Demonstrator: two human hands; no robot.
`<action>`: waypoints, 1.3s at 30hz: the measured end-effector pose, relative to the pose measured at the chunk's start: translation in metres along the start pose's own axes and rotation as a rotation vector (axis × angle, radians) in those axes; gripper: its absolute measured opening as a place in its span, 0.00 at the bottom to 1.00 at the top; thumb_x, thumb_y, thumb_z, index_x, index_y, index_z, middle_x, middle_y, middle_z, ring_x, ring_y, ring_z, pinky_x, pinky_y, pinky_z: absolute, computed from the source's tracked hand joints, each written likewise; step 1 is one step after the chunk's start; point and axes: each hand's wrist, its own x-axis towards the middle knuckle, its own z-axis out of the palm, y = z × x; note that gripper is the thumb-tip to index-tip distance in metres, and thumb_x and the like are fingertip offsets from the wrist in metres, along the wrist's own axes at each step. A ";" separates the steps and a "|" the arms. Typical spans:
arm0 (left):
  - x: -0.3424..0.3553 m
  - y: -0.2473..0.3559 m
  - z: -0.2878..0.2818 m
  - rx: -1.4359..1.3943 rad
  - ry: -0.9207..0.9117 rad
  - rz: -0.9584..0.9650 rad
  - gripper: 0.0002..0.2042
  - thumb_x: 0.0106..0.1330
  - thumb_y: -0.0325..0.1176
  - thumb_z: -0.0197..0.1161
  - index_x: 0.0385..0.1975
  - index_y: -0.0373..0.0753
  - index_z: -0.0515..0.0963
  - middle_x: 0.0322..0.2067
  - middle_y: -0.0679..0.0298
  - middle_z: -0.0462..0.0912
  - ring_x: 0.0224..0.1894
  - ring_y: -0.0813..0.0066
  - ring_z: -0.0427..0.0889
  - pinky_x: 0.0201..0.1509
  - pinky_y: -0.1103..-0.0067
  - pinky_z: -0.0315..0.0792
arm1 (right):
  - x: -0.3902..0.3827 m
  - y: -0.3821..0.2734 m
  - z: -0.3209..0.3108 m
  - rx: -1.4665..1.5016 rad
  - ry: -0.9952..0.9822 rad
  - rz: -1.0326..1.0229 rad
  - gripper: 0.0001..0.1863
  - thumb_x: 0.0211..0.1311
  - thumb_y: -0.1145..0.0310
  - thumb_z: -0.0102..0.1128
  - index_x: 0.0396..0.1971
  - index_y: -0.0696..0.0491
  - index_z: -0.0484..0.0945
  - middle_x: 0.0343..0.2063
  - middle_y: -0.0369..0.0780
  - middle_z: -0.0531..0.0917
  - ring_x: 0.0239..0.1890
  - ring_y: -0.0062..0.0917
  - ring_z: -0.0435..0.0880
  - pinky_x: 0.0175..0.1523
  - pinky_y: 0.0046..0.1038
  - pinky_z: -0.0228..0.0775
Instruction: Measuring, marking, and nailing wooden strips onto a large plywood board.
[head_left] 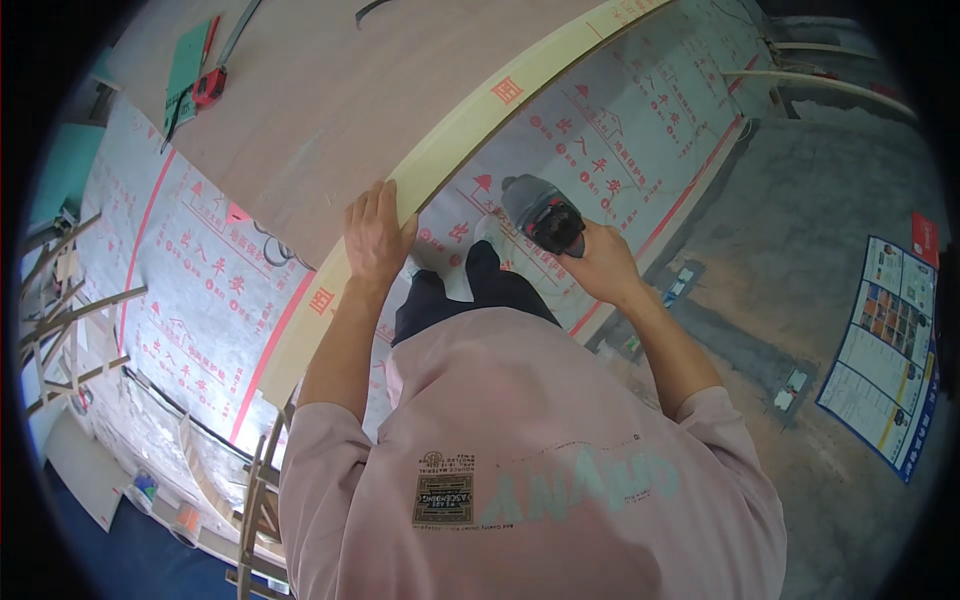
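Observation:
A long pale-yellow wooden strip (455,138) runs along the edge of a broad brown board (300,120). My left hand (376,232) grips the strip, fingers laid over its top and thumb on the side nearer my body. In my right hand (603,265) is a grey and black cordless drill (543,212) with red accents. The drill is held in the air to the right of the strip, apart from it. Its front end looks blurred, so any bit cannot be made out.
On the board's far left lie a red tape measure (209,87) and a green sheet (186,70). White protective film (570,130) with red print covers the floor. Wooden offcuts (75,330) are piled at left. A poster (885,350) and a wall box (793,388) are at right.

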 end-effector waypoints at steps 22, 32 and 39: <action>-0.017 -0.006 -0.006 0.004 -0.014 -0.059 0.29 0.55 0.39 0.74 0.56 0.34 0.75 0.47 0.60 0.77 0.50 0.63 0.76 0.55 0.69 0.70 | 0.070 -0.093 0.019 -0.222 -0.100 -0.146 0.20 0.57 0.65 0.68 0.49 0.53 0.81 0.37 0.51 0.88 0.42 0.54 0.86 0.49 0.48 0.79; -0.016 -0.006 -0.009 -0.011 -0.036 -0.063 0.29 0.55 0.39 0.75 0.56 0.34 0.75 0.46 0.61 0.77 0.50 0.64 0.76 0.55 0.69 0.70 | 0.067 -0.092 0.017 -0.274 -0.126 -0.098 0.22 0.55 0.66 0.69 0.51 0.54 0.81 0.36 0.52 0.88 0.41 0.54 0.86 0.49 0.50 0.78; -0.015 -0.006 -0.007 -0.030 -0.022 -0.060 0.29 0.55 0.40 0.74 0.56 0.34 0.75 0.45 0.61 0.77 0.50 0.64 0.76 0.55 0.69 0.70 | 0.057 -0.069 0.019 -0.271 -0.087 -0.122 0.23 0.55 0.65 0.69 0.52 0.53 0.80 0.36 0.52 0.88 0.41 0.55 0.86 0.50 0.51 0.78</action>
